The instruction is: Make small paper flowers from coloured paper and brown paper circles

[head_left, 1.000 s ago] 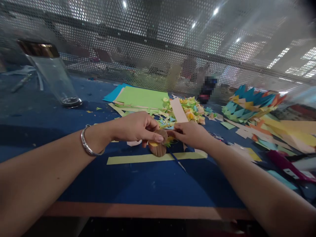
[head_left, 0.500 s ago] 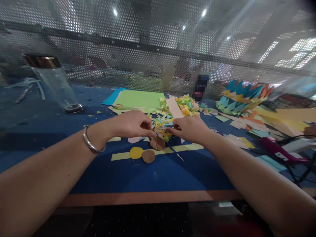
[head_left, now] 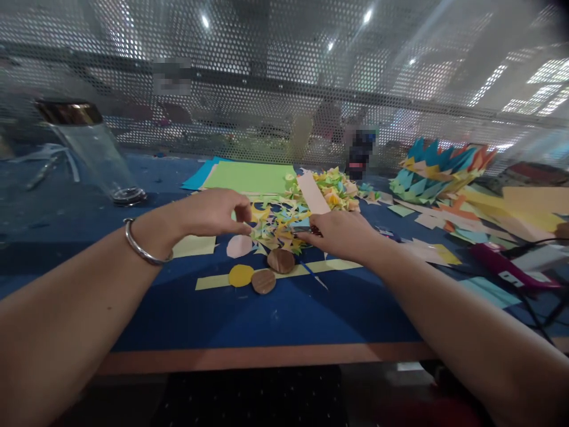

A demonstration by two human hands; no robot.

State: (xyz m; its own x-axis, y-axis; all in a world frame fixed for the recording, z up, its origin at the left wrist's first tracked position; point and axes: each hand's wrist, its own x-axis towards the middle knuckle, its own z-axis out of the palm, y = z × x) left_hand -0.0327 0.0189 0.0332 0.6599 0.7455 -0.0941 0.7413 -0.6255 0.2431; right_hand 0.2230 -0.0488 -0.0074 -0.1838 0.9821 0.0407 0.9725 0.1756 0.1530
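The loose paper pieces (head_left: 280, 224) lay on the tabletop (head_left: 213, 323) between your left hand (head_left: 211, 212), its grip spread, and your right hand (head_left: 341, 235), whose grip I couldn't make out, while two brown discs (head_left: 264, 281) and a yellow disc (head_left: 240, 276) lay nearer you and a green sheet (head_left: 251, 177) lay farther back.

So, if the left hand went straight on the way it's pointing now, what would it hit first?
Most likely the loose cut-paper scraps, right beside the left hand's thumb and finger. Depth is unclear in this single view, so it might pass just above them.
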